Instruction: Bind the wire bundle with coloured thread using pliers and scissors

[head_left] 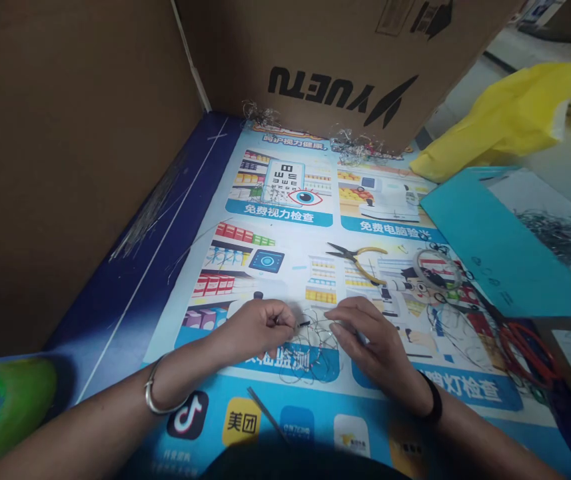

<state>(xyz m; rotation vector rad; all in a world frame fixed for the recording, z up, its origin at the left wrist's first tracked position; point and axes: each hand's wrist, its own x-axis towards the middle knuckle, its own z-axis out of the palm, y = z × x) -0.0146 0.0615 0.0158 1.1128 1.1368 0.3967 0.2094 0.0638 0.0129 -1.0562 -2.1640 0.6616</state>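
Observation:
My left hand is closed in a pinch at the left edge of a loose tangle of thin wire, apparently on a strand of it. Just off its fingertips is a small black piece. Across the tangle, my right hand has its thumb and forefinger apart, close to the loops, with nothing visible between them. Beyond the hands lie pliers with yellow handles, their jaws pointing left. A thin straight metal rod rests on the printed sheet near my body.
Cardboard walls stand at the back and left. Wire scraps gather along the back. A wire coil, red loops, a blue folder and a yellow bag lie right. A green container sits front left.

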